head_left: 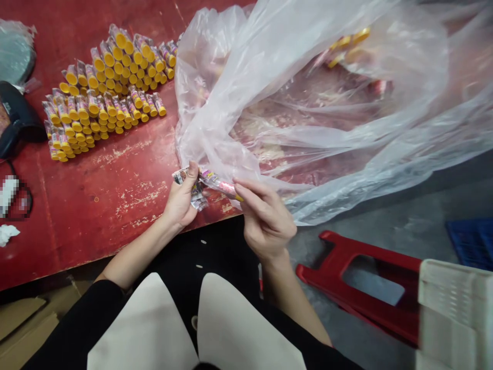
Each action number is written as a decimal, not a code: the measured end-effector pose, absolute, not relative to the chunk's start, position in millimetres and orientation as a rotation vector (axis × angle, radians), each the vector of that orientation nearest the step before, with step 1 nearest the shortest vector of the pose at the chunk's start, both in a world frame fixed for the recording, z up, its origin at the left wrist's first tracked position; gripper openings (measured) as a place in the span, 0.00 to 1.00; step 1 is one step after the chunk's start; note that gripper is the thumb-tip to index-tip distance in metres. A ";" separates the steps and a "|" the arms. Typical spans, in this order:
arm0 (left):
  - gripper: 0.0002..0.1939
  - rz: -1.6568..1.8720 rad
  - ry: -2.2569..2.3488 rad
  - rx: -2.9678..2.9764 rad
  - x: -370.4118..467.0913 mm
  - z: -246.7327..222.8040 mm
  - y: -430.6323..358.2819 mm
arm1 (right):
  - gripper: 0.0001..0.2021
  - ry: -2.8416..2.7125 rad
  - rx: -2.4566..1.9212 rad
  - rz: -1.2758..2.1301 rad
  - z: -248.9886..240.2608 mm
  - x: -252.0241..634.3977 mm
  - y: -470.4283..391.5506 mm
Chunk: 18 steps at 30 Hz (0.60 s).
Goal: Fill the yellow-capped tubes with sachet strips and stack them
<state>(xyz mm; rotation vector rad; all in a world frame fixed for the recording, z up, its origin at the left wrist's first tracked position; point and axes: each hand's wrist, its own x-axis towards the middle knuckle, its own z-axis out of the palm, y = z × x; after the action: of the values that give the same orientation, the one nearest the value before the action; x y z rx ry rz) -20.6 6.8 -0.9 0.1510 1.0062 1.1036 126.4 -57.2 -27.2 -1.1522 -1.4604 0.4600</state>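
Observation:
Near the front edge of the red table, my right hand point(267, 218) pinches a slim clear tube point(220, 184) by its yellow-capped end. The tube has pink contents and a printed purple label, and it points away toward my other hand. My left hand point(180, 201) is closed on small, shiny printed packets point(198, 198), its thumb pressed on top. The tube's far end lies close by these packets; I cannot tell whether they touch. Just beyond my hands spreads a large clear plastic bag point(308, 139) with a few similar yellow-capped tubes point(348, 41) inside.
Rows of stacked yellow-capped tubes point(111, 110) lie on the red table point(127, 180) at the left. A dark object point(23, 118) and a plastic-wrapped round item point(15, 51) sit further left. A red stool point(370, 277) and a pale crate point(454, 308) stand at the right.

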 end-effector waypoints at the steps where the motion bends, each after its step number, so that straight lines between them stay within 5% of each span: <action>1: 0.21 1.111 0.998 0.185 -21.3 -1.4 6.1 | 0.26 -1.443 -1.154 0.483 -26.0 127.1 -57.1; 18: 0.32 1.217 0.968 0.435 -43.5 1.2 -0.6 | 0.18 -1.240 -1.160 0.649 -13.8 87.6 -31.9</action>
<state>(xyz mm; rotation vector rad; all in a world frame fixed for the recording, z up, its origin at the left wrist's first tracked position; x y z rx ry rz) -43.5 -0.6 1.2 0.4353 0.9678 1.2173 87.6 -31.9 -13.8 -1.1600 -1.2395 0.6490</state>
